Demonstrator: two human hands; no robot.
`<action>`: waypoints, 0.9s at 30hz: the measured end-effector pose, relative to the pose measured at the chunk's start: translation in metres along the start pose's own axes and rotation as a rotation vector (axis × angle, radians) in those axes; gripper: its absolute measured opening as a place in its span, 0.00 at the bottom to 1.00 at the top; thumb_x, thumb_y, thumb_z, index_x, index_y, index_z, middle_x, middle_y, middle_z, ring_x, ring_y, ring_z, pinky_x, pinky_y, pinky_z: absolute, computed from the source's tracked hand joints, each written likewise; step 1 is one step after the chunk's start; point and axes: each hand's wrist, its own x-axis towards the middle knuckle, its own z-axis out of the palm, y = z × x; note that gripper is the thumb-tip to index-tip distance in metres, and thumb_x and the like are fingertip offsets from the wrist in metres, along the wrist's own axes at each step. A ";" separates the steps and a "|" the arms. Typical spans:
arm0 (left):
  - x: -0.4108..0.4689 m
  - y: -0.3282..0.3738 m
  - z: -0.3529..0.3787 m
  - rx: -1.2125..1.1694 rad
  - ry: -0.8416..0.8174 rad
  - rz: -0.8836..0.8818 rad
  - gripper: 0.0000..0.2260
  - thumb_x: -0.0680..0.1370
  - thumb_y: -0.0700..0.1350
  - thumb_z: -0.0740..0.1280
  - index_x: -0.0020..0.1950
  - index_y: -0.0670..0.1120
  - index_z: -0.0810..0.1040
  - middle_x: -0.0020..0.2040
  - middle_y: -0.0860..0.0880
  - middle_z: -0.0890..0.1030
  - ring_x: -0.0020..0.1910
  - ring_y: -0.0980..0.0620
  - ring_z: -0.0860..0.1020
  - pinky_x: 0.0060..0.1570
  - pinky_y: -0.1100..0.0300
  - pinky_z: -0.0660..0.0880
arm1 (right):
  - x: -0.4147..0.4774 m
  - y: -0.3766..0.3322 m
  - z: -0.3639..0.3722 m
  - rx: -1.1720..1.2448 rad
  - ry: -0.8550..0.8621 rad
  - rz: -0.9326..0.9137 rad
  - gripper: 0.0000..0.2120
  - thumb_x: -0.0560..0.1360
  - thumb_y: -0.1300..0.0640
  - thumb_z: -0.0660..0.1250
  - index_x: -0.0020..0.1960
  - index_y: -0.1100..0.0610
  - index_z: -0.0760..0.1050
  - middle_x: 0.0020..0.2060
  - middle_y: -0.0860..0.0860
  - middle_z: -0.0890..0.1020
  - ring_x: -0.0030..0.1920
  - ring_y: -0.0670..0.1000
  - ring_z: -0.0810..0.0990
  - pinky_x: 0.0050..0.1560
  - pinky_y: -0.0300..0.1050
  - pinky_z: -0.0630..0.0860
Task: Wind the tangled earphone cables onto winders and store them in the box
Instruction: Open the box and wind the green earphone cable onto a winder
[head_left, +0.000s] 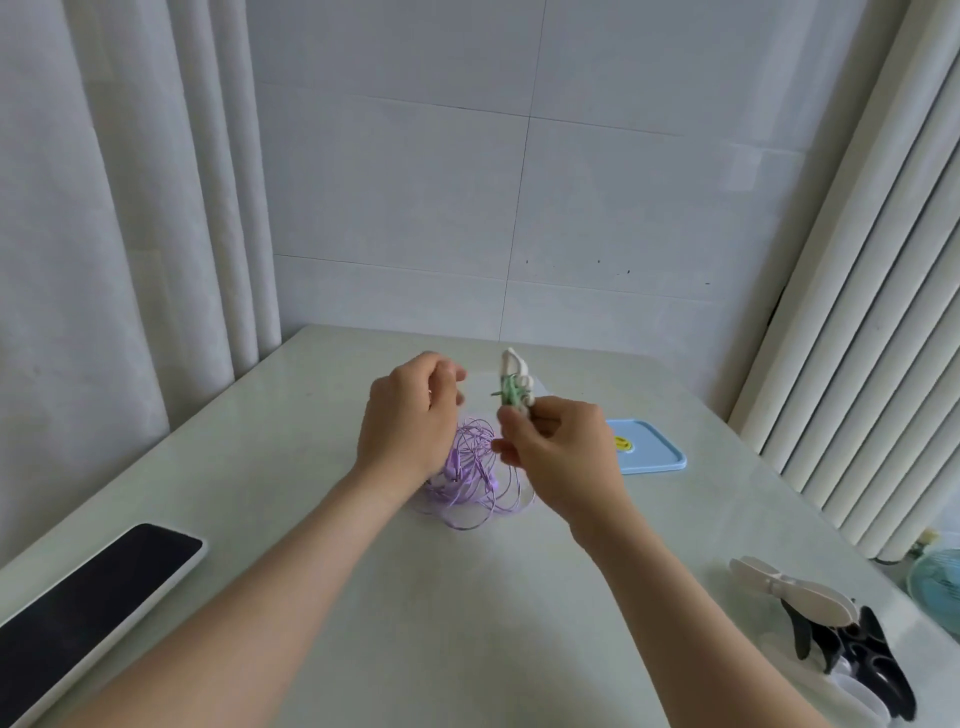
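My right hand (558, 449) holds up a white winder (516, 382) wound with a green earphone cable (511, 395), above the table's middle. Just to its left, my left hand (410, 415) has its fingers curled; it looks to pinch the green cable's end, but blur hides the contact. Beneath both hands a tangled purple earphone cable (475, 480) lies in loose loops on the table. A light blue box lid (649, 449) with a yellow smiley sticker lies flat to the right, partly behind my right hand.
A black phone in a white case (88, 608) lies at the near left edge. White and black spare winders (821, 608) sit in a clear container at the near right corner. Curtains hang on both sides; a tiled wall stands behind the pale table (322, 519).
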 end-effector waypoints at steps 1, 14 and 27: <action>0.004 -0.010 0.003 0.086 0.037 0.032 0.12 0.84 0.46 0.59 0.51 0.49 0.83 0.45 0.54 0.85 0.45 0.50 0.84 0.48 0.56 0.77 | 0.005 0.005 0.001 -0.028 0.036 0.010 0.11 0.78 0.55 0.71 0.41 0.62 0.80 0.31 0.52 0.86 0.37 0.49 0.88 0.49 0.62 0.84; -0.010 -0.070 0.030 0.085 -0.010 0.184 0.06 0.79 0.44 0.72 0.52 0.46 0.77 0.55 0.52 0.74 0.43 0.54 0.77 0.45 0.57 0.74 | 0.079 0.015 0.055 -0.639 0.063 -0.104 0.12 0.82 0.49 0.64 0.57 0.57 0.76 0.50 0.55 0.84 0.56 0.63 0.78 0.53 0.53 0.69; -0.010 -0.074 0.030 0.090 0.045 0.090 0.11 0.78 0.38 0.68 0.58 0.51 0.79 0.57 0.51 0.69 0.41 0.54 0.77 0.42 0.57 0.74 | 0.107 -0.001 0.078 -0.926 -0.300 0.165 0.17 0.79 0.41 0.61 0.42 0.54 0.67 0.49 0.54 0.74 0.62 0.60 0.68 0.64 0.59 0.61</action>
